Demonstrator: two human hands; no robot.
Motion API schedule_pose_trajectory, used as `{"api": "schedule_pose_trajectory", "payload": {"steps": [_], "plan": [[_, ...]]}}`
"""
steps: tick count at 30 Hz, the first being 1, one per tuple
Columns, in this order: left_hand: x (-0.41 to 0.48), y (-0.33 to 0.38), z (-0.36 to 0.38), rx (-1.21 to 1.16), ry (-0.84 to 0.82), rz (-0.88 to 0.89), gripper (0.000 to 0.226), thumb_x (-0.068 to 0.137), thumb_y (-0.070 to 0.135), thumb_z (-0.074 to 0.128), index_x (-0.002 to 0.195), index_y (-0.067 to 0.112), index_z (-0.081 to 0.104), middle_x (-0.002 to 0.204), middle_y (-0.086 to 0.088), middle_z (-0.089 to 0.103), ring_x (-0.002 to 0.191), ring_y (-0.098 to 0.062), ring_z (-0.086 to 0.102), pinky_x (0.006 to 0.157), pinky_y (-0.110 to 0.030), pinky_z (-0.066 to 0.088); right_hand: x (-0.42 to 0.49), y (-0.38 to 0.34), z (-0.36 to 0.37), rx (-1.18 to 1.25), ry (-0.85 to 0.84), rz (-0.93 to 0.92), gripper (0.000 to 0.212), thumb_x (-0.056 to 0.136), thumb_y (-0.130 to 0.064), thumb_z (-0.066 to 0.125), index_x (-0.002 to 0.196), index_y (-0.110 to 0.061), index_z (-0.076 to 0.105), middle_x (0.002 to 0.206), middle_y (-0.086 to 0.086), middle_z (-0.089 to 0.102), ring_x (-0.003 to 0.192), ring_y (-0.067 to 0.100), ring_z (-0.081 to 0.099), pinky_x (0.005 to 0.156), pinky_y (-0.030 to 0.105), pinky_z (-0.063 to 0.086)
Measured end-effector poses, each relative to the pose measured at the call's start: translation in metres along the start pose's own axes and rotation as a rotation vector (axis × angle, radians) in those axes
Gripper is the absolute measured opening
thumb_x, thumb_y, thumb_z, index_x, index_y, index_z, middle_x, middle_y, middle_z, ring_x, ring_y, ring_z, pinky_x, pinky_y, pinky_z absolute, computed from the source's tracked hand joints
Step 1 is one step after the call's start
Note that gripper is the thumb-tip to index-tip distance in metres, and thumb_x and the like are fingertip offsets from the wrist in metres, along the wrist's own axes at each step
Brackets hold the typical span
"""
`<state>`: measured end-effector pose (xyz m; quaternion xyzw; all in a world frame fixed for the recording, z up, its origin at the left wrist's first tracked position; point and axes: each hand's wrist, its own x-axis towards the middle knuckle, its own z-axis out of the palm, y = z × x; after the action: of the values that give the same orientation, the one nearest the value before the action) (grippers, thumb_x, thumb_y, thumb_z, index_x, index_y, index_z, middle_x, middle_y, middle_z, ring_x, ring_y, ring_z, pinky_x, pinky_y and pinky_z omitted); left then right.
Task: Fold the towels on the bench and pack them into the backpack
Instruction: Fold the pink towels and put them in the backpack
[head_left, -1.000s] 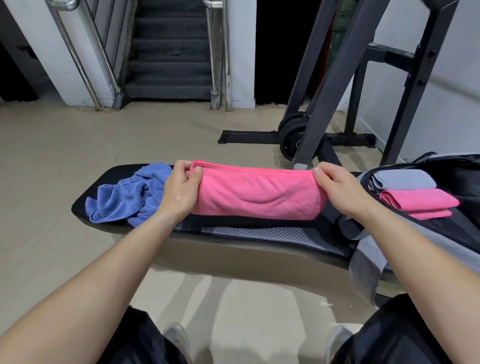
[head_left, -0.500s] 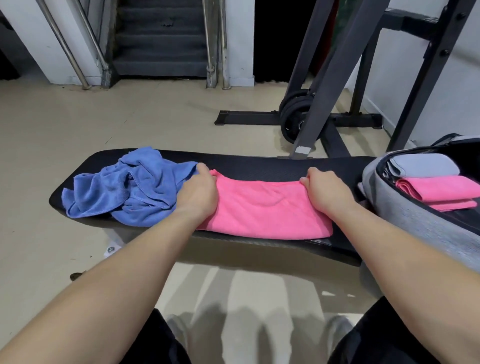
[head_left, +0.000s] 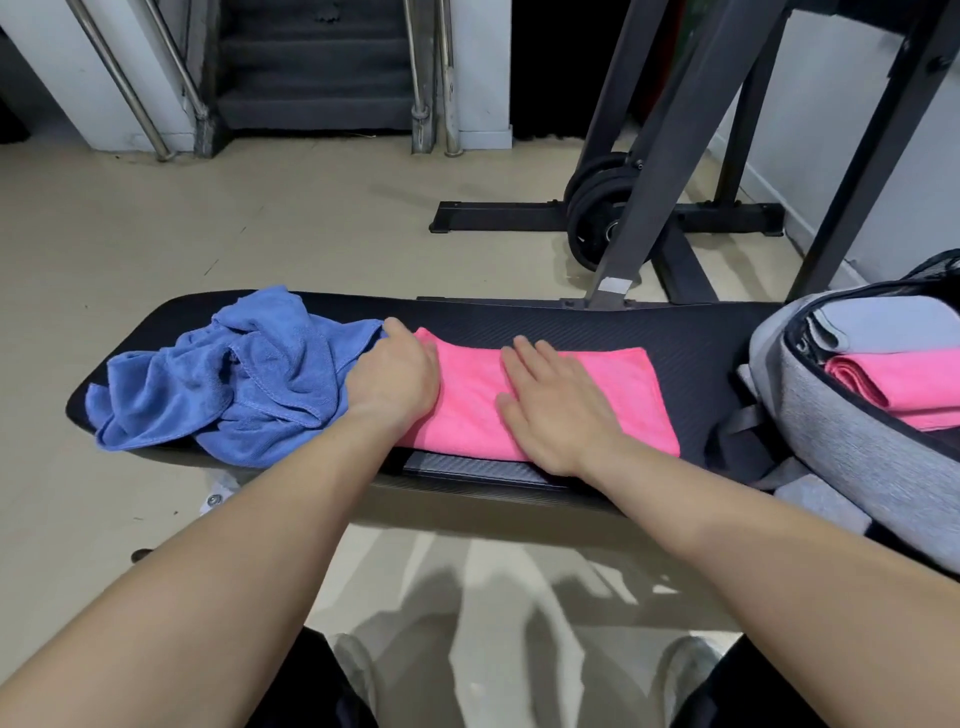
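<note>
A pink towel (head_left: 636, 402), folded into a flat strip, lies on the black bench (head_left: 571, 325). My left hand (head_left: 395, 379) grips its left end with curled fingers. My right hand (head_left: 550, 405) presses flat on the towel's middle, fingers straight. A crumpled blue towel (head_left: 228, 379) lies on the bench's left end, touching my left hand. At the right, the open grey backpack (head_left: 841, 441) holds a folded grey towel (head_left: 883, 322) and a folded pink towel (head_left: 904, 384).
A dark steel rack (head_left: 654, 171) with black weight plates (head_left: 592, 208) stands behind the bench. Stairs with metal handrails (head_left: 311, 67) rise at the far wall. Beige floor surrounds the bench, and my shoes (head_left: 691, 670) show below.
The pink towel went from held up to lying folded on the bench. My right hand let go of its right end and moved left, flat onto its middle.
</note>
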<state>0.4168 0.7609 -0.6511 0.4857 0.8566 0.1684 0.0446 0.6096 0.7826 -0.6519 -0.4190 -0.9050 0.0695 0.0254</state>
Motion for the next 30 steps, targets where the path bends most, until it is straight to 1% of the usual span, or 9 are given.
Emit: {"api": "schedule_pose_trajectory", "payload": {"steps": [3, 7, 11, 16, 20, 22, 25, 28, 30], "plan": [[-0.001, -0.001, -0.004, -0.053, -0.100, -0.068, 0.051, 0.101, 0.040, 0.046, 0.129, -0.002, 0.039, 0.127, -0.024, 0.059, 0.117, -0.043, 0.056, 0.085, -0.043, 0.043, 0.001, 0.005, 0.011, -0.040, -0.164, 0.030, 0.071, 0.104, -0.055, 0.014, 0.161, -0.019, -0.007, 0.167, 0.003, -0.017, 0.154, 0.021, -0.014, 0.125, 0.046, -0.007], [-0.001, -0.010, -0.010, -0.142, -0.143, -0.123, 0.051, 0.098, 0.043, 0.056, 0.125, 0.000, 0.048, 0.124, -0.023, 0.060, 0.115, -0.042, 0.056, 0.088, -0.044, 0.044, 0.005, 0.013, 0.012, -0.041, -0.177, 0.054, 0.075, 0.098, -0.067, 0.013, 0.159, -0.030, -0.011, 0.165, -0.001, -0.022, 0.153, 0.018, -0.020, 0.124, 0.046, -0.010], [-0.004, -0.016, -0.015, -0.199, -0.115, -0.101, 0.038, 0.098, 0.045, 0.054, 0.094, 0.007, 0.056, 0.106, -0.018, 0.066, 0.103, -0.039, 0.059, 0.077, -0.038, 0.041, 0.002, 0.023, 0.007, -0.030, -0.177, 0.009, 0.075, 0.097, -0.069, 0.013, 0.159, -0.034, -0.010, 0.165, 0.000, -0.022, 0.153, 0.017, -0.019, 0.124, 0.045, -0.008], [0.000, -0.026, -0.035, -0.387, -0.082, -0.165, 0.048, 0.097, 0.038, 0.055, 0.059, 0.014, 0.039, 0.063, -0.005, 0.051, 0.075, -0.031, 0.053, 0.061, -0.035, 0.032, -0.008, 0.023, 0.010, -0.105, -0.162, -0.057, 0.077, 0.097, -0.070, 0.016, 0.159, -0.033, -0.012, 0.165, -0.001, -0.024, 0.152, 0.020, -0.022, 0.124, 0.047, -0.009], [0.003, -0.013, -0.053, -0.677, -0.085, -0.167, 0.029, 0.092, 0.034, 0.066, 0.073, 0.015, 0.055, 0.080, -0.004, 0.064, 0.078, -0.023, 0.058, 0.073, -0.035, 0.046, -0.006, 0.019, 0.010, -0.100, -0.183, -0.028, 0.078, 0.095, -0.073, 0.018, 0.158, -0.037, -0.012, 0.166, -0.001, -0.021, 0.153, 0.021, -0.020, 0.124, 0.049, -0.008], [0.001, 0.003, -0.064, -0.817, -0.118, -0.132, 0.026, 0.090, 0.032, 0.071, 0.075, 0.015, 0.060, 0.076, -0.004, 0.065, 0.068, -0.019, 0.058, 0.064, -0.030, 0.049, -0.004, 0.015, 0.009, -0.091, -0.194, -0.020, 0.078, 0.094, -0.074, 0.019, 0.157, -0.040, -0.011, 0.166, -0.001, -0.020, 0.154, 0.022, -0.018, 0.123, 0.051, -0.008], [-0.007, 0.032, -0.074, -0.898, -0.160, -0.075, 0.022, 0.090, 0.028, 0.073, 0.082, 0.011, 0.060, 0.061, -0.001, 0.058, 0.042, -0.010, 0.050, 0.040, -0.017, 0.038, 0.001, 0.007, 0.007, -0.074, -0.206, -0.012, 0.080, 0.092, -0.075, 0.021, 0.157, -0.042, -0.010, 0.167, -0.001, -0.019, 0.154, 0.023, -0.017, 0.123, 0.052, -0.008], [-0.013, 0.056, -0.070, -0.875, -0.192, -0.043, 0.025, 0.089, 0.027, 0.073, 0.076, 0.013, 0.057, 0.047, 0.005, 0.056, 0.033, -0.007, 0.047, 0.037, -0.016, 0.036, 0.001, 0.005, -0.001, -0.060, -0.225, -0.023, 0.082, 0.089, -0.078, 0.022, 0.158, -0.041, -0.003, 0.168, 0.000, -0.015, 0.154, 0.024, -0.015, 0.123, 0.053, -0.006], [-0.017, 0.069, -0.063, -0.808, -0.177, -0.022, 0.029, 0.088, 0.031, 0.074, 0.072, 0.016, 0.056, 0.051, 0.007, 0.058, 0.037, -0.004, 0.051, 0.042, -0.017, 0.041, -0.004, 0.012, -0.010, -0.047, -0.197, -0.051, 0.082, 0.089, -0.079, 0.021, 0.159, -0.039, 0.004, 0.169, 0.001, -0.007, 0.155, 0.024, -0.010, 0.123, 0.052, -0.005]]}}
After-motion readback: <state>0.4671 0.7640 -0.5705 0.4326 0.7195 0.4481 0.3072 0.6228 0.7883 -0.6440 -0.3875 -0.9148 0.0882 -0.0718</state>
